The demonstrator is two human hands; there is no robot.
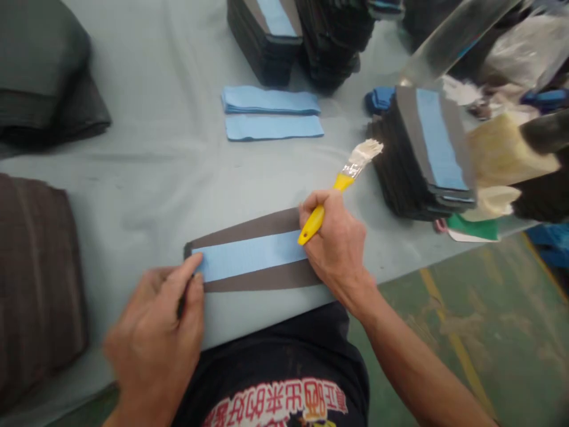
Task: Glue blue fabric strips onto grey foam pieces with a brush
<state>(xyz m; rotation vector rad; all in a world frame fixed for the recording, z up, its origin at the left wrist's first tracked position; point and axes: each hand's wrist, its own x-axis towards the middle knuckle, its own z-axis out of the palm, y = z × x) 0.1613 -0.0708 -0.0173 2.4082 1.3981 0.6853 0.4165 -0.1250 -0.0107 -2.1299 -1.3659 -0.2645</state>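
Note:
A dark grey fabric piece (262, 279) lies flat near the table's front edge, a light blue strip (249, 254) running lengthwise along its middle. At the left end, my left hand (162, 314) is closed, thumb and fingers pinching the end of the strip and fabric. Over the right end rests my right hand (335, 243), its fingers wrapped round a paintbrush (341, 181) with a yellow handle. The brush's bristles point up and away to the right, coated in something whitish. My right hand hides the right ends of the strip and fabric.
Two small piles of blue strips (274, 127) lie behind the fabric. Stacked dark pieces (424, 154) topped with a blue strip stand at right; more stacks (271, 44) are at the back. Folded dark cloth (40, 284) sits left. A yellowish container (507, 148) is beyond the right stack.

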